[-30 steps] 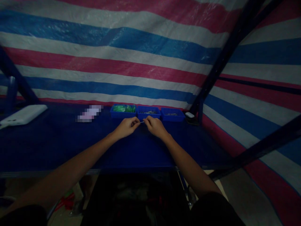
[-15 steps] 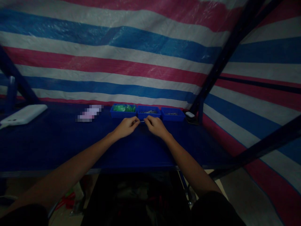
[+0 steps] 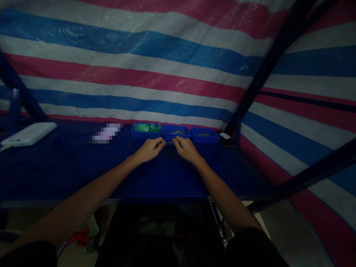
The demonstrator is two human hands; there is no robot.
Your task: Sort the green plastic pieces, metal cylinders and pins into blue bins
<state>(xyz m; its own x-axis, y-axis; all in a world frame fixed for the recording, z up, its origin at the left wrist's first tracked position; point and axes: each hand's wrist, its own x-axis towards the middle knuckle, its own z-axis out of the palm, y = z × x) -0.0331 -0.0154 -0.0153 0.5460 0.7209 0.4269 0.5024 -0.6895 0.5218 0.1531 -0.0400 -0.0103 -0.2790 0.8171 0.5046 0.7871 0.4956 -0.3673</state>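
My left hand (image 3: 150, 149) and my right hand (image 3: 184, 148) meet over the dark blue table (image 3: 69, 167), fingers pinched together. Between the fingertips shows a thin, pale metal piece (image 3: 169, 142), too small to name. Just behind the hands stand three small blue trays in a row. The left tray (image 3: 146, 131) holds green parts. The middle tray (image 3: 176, 132) and the right tray (image 3: 204, 135) hold small metal parts.
A white flat device (image 3: 29, 134) lies at the table's far left. A blurred pale patch (image 3: 106, 133) sits left of the trays. A small white object (image 3: 224, 136) rests by a dark frame post (image 3: 236, 126). A striped tarp (image 3: 155, 63) hangs behind.
Both hands stay pinched on the small piece, having shifted only slightly toward the trays.
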